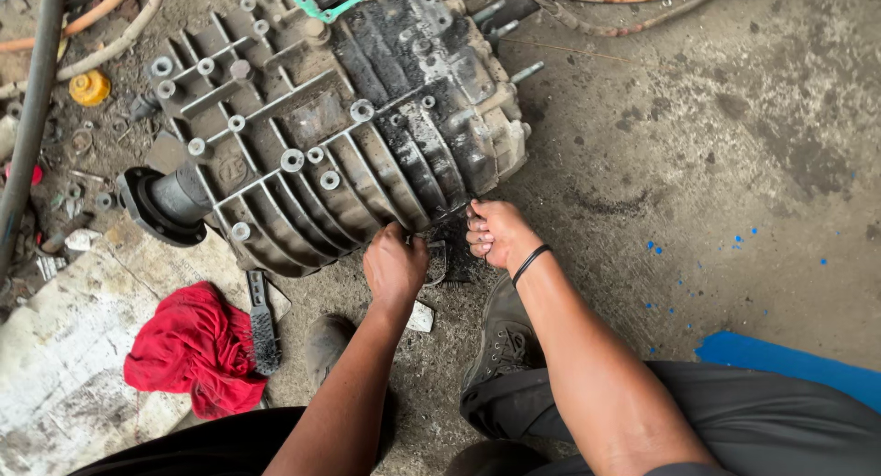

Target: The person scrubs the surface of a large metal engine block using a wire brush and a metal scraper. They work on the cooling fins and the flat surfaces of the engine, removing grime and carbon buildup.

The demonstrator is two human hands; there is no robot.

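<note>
Both hands are closed at the lower edge of the gearbox case [340, 136]. The left hand [395, 267] curls over a small dark part [437, 261] against the casing's rim, and the right hand [494, 235] pinches something just beside it; what its fingers hold is hidden. The case lies on its side on the concrete floor [716, 164], ribs up, greasy, with several bolt holes standing open and studs [514, 44] sticking out at the far end. By that, stripping looks partly done, the bottom edge being worked now. A brush [263, 324] and red rag [197, 352] lie nearby, untouched.
</note>
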